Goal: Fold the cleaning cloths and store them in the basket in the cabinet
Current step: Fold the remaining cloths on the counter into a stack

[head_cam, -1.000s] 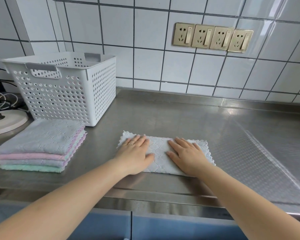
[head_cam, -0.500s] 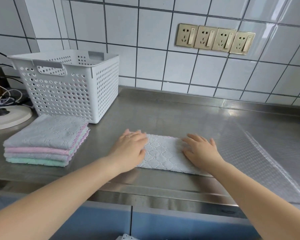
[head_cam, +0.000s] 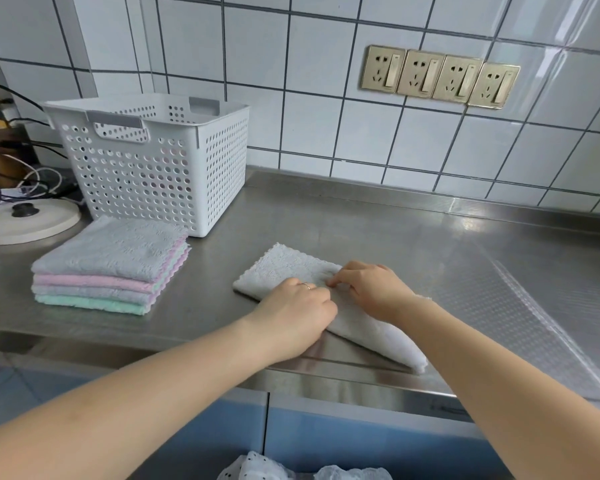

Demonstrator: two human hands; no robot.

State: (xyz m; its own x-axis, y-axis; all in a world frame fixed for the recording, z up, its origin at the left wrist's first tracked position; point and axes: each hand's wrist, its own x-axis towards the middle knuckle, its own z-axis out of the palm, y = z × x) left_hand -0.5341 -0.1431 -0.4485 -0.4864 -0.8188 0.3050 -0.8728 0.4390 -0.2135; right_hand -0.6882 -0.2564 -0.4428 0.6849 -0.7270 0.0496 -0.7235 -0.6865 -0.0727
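Observation:
A grey cleaning cloth (head_cam: pixel 284 268) lies folded into a long strip on the steel counter (head_cam: pixel 378 233), turned at a slant. My left hand (head_cam: pixel 297 311) and my right hand (head_cam: pixel 374 289) sit close together on its middle, fingers curled and pinching the fabric. A stack of several folded cloths (head_cam: pixel 111 265), grey, pink and mint, rests to the left. Behind the stack stands a white perforated basket (head_cam: pixel 160 168), its inside mostly hidden from here.
A round white lid (head_cam: pixel 25 220) and tangled cables (head_cam: pixel 21 174) lie at the far left. A row of wall sockets (head_cam: pixel 440 77) sits on the tiled wall. Clear film (head_cam: pixel 534 306) covers the counter's right side. Blue cabinet doors (head_cam: pixel 326 441) run below the counter edge.
Both hands slid from the cloth's two ends to its middle and curled into pinches. The cloth rotated to a slant. The camera shifted, so the basket and stack appear farther right.

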